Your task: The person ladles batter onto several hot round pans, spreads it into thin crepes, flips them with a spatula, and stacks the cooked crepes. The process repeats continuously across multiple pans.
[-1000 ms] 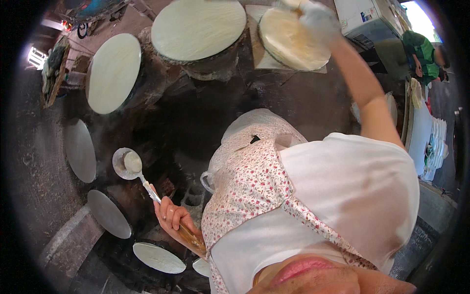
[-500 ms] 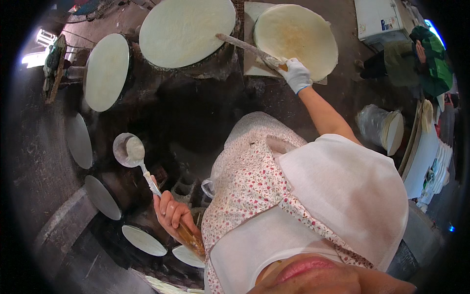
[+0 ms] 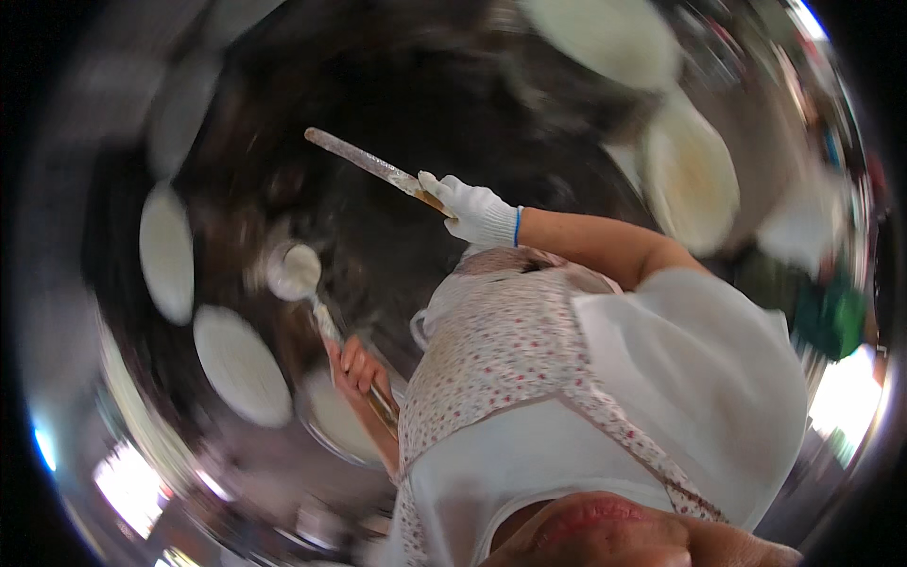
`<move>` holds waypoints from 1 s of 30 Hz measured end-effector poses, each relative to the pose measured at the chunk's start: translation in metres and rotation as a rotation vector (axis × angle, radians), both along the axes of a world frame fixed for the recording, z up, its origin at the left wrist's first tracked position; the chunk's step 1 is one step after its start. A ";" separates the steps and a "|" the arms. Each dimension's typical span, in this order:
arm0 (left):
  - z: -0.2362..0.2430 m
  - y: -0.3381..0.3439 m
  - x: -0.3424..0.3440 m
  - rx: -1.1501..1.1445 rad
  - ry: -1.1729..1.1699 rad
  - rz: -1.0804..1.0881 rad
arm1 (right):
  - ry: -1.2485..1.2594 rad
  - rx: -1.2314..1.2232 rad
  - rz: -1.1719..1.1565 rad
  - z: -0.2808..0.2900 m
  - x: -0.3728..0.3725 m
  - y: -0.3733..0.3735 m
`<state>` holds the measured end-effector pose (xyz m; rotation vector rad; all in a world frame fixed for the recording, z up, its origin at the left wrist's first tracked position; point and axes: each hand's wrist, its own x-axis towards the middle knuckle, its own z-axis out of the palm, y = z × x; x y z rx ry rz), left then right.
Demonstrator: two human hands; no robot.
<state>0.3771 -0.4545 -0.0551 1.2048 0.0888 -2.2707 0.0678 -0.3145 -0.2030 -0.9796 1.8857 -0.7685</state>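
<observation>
My bare left hand [image 3: 361, 367] is closed round the handle of a ladle [image 3: 324, 321]. Pale batter [image 3: 301, 271] sits in its round bowl. On my right hand [image 3: 472, 206] is a white knit glove with a blue cuff edge. Its fingers grip the handle of a long flat spatula [image 3: 364, 163], whose batter-smeared blade points up and left, in the air over a dark floor area. Neither tool touches a griddle.
Round pale sheets lie on griddles around me: one at the left [image 3: 166, 253], one lower left [image 3: 241, 367], another at the top [image 3: 609, 38]. A browned round flatbread [image 3: 697, 175] lies at the upper right. Motion blurs the surroundings.
My body has turned left, so the surroundings have swung clockwise. The gloved hand and spatula have come away from the flatbread, nearer my body. The ladle stays in my left hand.
</observation>
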 end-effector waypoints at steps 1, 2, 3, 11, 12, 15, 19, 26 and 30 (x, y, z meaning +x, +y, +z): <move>-0.003 0.016 0.002 -0.042 0.012 0.109 | -0.023 -0.021 0.151 0.021 -0.014 -0.036; -0.009 0.025 -0.001 -0.091 0.013 0.219 | 0.021 -0.205 0.200 0.017 -0.019 -0.057; -0.021 0.030 0.004 -0.198 -0.120 0.282 | -0.073 -0.452 0.219 0.000 -0.028 -0.077; -0.164 0.046 0.020 -0.543 -1.701 0.449 | -0.493 -0.252 0.893 -0.016 -0.042 -0.142; -0.210 0.067 0.045 -0.445 -1.897 0.339 | -0.474 -0.203 1.002 -0.018 -0.023 -0.139; -0.334 0.163 0.000 -0.250 -1.997 0.043 | -0.184 -0.102 1.273 -0.066 -0.025 -0.124; -0.219 0.171 -0.104 -0.335 -1.492 0.251 | 0.025 -0.334 1.298 0.022 -0.050 -0.130; -0.250 0.148 -0.115 -0.044 0.465 1.355 | 0.336 -0.023 1.427 -0.001 -0.018 -0.094; -0.193 0.129 -0.129 -0.092 1.010 1.472 | 0.279 -0.021 1.309 0.037 -0.035 -0.068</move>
